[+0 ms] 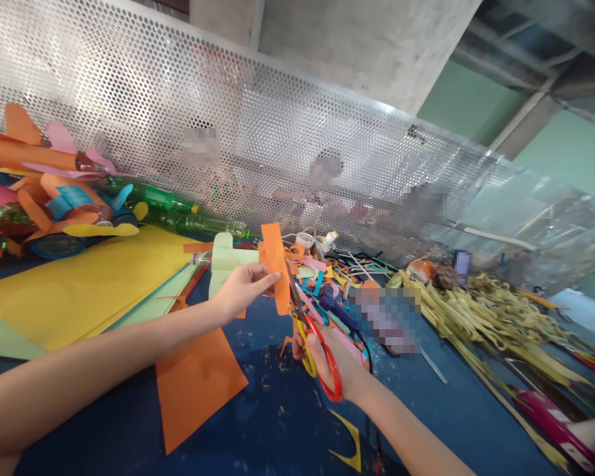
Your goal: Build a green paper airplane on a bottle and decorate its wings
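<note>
My left hand (245,285) pinches a strip of orange paper (274,254) between thumb and fingers, holding it upright over the blue table (277,430). In my right hand (334,357) is a pair of scissors (331,363) with one red and one yellow handle. Their dark blades point up along the strip's right edge; I cannot tell whether they touch the paper. A pale green cut paper piece (223,254) lies just behind my left hand. Below my left forearm rests a larger orange sheet (198,390).
Stacked yellow sheets (94,291) and paper-and-bottle models (64,192) are at left. Green bottles (163,201) lie along the perforated metal screen (277,132). Behind my hands are paper scraps (317,271) and a blue glue gun (340,307). Dried plant strips (466,311) cover the right side.
</note>
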